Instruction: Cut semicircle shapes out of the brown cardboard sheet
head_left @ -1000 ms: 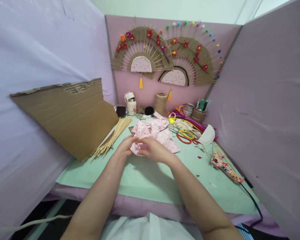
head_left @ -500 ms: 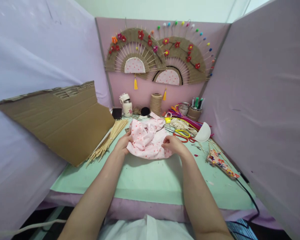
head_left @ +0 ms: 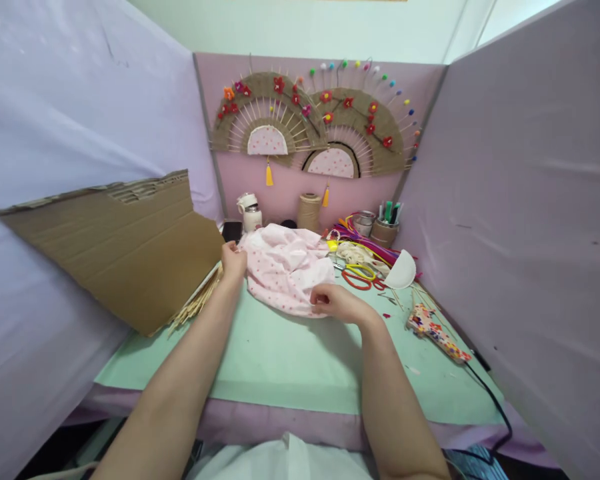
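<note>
A pink cloth with small red dots (head_left: 285,270) lies rumpled and partly spread at the middle of the table. At its upper left edge, my left hand (head_left: 234,260) pinches the fabric between thumb and fingers. My right hand (head_left: 333,300) has its fingers curled together on the cloth's lower right edge, gripping it there. Just right of the cloth lie scissors with yellow handles (head_left: 361,271) and a pair with red handles (head_left: 356,280).
A large cardboard sheet (head_left: 125,253) leans at left beside a bundle of thin sticks (head_left: 197,300). Behind stand a white bottle (head_left: 251,215), a twine spool (head_left: 309,212) and a pen holder (head_left: 384,232). At right are a white half-disc (head_left: 401,270) and a flower-patterned glue gun (head_left: 437,333) with a cord.
The cloth has been spread wider and farther back, covering items behind it. My left hand has moved left and away from me; my right hand has shifted slightly left and nearer.
</note>
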Action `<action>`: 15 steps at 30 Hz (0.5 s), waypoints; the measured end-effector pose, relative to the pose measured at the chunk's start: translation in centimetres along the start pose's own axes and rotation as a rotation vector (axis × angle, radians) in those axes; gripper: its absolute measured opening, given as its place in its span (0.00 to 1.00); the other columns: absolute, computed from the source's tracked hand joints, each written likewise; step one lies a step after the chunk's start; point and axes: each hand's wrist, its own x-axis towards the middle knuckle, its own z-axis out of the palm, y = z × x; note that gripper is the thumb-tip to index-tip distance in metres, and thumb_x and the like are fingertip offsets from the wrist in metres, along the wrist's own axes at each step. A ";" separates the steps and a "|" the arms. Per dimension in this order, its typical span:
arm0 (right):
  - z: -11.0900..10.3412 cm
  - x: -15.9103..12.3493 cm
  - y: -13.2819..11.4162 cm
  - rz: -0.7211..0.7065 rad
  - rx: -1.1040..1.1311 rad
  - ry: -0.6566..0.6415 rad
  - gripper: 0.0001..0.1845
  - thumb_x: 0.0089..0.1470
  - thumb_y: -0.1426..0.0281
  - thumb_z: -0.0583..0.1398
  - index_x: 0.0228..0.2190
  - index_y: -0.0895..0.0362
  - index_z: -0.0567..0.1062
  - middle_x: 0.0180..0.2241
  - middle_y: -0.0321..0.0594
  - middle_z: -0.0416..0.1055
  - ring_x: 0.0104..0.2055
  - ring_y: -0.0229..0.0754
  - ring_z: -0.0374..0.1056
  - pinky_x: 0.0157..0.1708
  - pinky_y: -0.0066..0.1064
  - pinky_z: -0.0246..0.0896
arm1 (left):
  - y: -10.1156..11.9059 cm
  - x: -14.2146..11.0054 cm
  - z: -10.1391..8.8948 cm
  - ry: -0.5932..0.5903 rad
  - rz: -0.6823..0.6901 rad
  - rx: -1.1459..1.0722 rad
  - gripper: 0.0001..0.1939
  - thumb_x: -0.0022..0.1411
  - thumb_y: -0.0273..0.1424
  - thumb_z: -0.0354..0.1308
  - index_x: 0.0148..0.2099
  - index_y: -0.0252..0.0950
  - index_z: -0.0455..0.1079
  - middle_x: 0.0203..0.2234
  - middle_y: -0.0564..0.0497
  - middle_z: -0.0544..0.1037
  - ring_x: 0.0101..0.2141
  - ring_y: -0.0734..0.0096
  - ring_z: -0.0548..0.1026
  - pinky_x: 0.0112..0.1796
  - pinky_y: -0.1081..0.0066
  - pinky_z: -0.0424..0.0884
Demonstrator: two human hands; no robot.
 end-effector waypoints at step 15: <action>-0.3 1.9 5.3 0.696 -0.318 0.389 0.14 0.52 0.76 0.55 0.40 0.63 0.76 0.42 0.56 0.74 0.48 0.52 0.69 0.43 0.34 0.60 | -0.9 -6.4 -0.2 -0.712 0.355 0.834 0.14 0.57 0.30 0.51 0.43 0.38 0.75 0.38 0.44 0.80 0.40 0.56 0.76 0.42 0.64 0.68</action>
